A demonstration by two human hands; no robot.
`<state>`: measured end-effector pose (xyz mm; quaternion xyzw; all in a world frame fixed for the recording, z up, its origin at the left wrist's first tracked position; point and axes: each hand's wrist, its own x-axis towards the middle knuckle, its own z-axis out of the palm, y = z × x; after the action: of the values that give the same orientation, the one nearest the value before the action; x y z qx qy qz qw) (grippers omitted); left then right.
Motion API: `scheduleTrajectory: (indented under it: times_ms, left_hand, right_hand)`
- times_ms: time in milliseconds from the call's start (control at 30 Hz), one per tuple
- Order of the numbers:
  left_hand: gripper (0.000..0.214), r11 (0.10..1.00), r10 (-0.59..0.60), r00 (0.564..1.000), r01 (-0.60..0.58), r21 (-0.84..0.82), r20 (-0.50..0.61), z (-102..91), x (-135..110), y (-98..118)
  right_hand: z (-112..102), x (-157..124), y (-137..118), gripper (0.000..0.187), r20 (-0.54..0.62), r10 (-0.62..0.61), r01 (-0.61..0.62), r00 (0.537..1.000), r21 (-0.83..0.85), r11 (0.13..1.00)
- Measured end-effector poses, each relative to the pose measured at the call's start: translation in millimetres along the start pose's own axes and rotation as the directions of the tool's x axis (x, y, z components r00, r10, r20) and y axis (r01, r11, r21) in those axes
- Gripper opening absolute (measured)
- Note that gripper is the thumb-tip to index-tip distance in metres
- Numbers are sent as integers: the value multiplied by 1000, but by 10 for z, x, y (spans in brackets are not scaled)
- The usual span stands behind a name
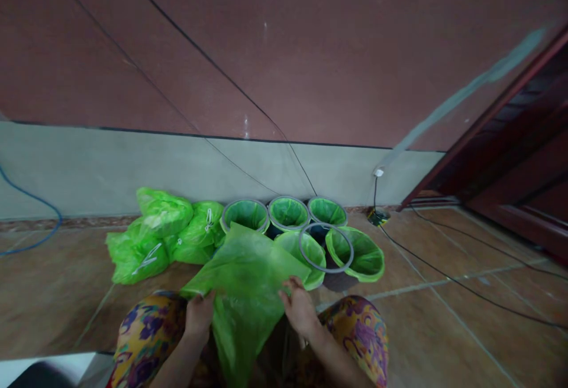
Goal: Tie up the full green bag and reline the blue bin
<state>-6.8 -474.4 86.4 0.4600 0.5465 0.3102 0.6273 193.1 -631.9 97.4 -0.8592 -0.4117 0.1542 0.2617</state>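
A thin green plastic bag (248,270) is stretched out between my hands, above my lap. My left hand (199,312) pinches its left edge, and my right hand (298,305) grips it on the right side. Just beyond it stand several bins lined with green bags, among them a back-row bin (288,213) and a front-right bin (361,252). A loose grey ring (326,270) lies across the tops of the two front bins. The bag hides part of the bins behind it.
Several tied green bags (155,228) are heaped left of the bins, near the wall (177,163). A black cable (444,275) crosses the tiled floor at right, from a small can (378,216). A blue hose (48,234) curves at far left. A red door (523,187) is at right.
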Motion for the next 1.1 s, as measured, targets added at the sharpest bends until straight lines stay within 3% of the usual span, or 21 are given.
scheduleTrajectory:
  times_ms: [167,233,300,367,433,500,533,567,667,700,767,833,933,1000,1100]
  left_hand:
    - [30,997,51,981,-38,-69,189,-179,-215,926]
    - [41,998,43,972,-34,-44,232,-294,-344,1256]
    - [48,999,5,960,6,-38,279,-429,-473,1495]
    - [53,996,-69,948,83,-33,312,-576,-578,1634]
    - [56,987,-144,940,159,-25,310,-719,-650,1691]
    - [57,979,-190,944,201,-15,271,-843,-690,1695]
    - [56,978,-198,948,207,-10,248,-895,-701,1685]
    - [55,979,-197,954,204,-7,227,-941,-708,1670]
    - [52,979,-198,959,203,-6,205,-1052,-705,1612]
    - [53,979,-200,958,206,-7,205,-1084,-695,1591]
    - [55,979,-200,960,203,2,199,-1148,-660,1550]
    - [55,984,-175,969,175,14,177,-1209,-604,1509]
    - [53,988,-155,974,153,26,166,-1276,-501,1457]
    - [54,985,-171,967,163,55,187,-1281,-442,1441]
    - [60,984,-147,973,125,130,178,-1210,-395,1453]
  right_hand:
    - [-214,471,42,40,-61,26,-15,998,172,985]
    - [-219,584,67,51,5,105,-101,994,320,942]
    - [-200,645,80,58,147,187,-236,971,513,825]
    - [-163,656,73,60,385,172,-402,907,665,630]
    - [-97,619,42,67,624,7,-564,782,702,435]
    - [9,543,-13,74,741,-170,-678,649,666,312]
    - [75,494,-46,75,748,-207,-695,631,663,278]
    - [144,441,-79,74,732,-199,-686,651,680,258]
    - [299,296,-139,61,629,-46,-596,776,755,273]
    - [311,266,-133,57,610,-27,-579,792,765,283]
    - [260,246,-74,53,623,-70,-589,779,766,259]
    - [124,276,35,43,619,-103,-595,778,780,196]
    - [-149,362,220,44,502,48,-504,863,855,123]
    - [-332,409,311,57,403,154,-423,902,896,134]
    - [-577,436,365,66,291,168,-319,942,931,177]
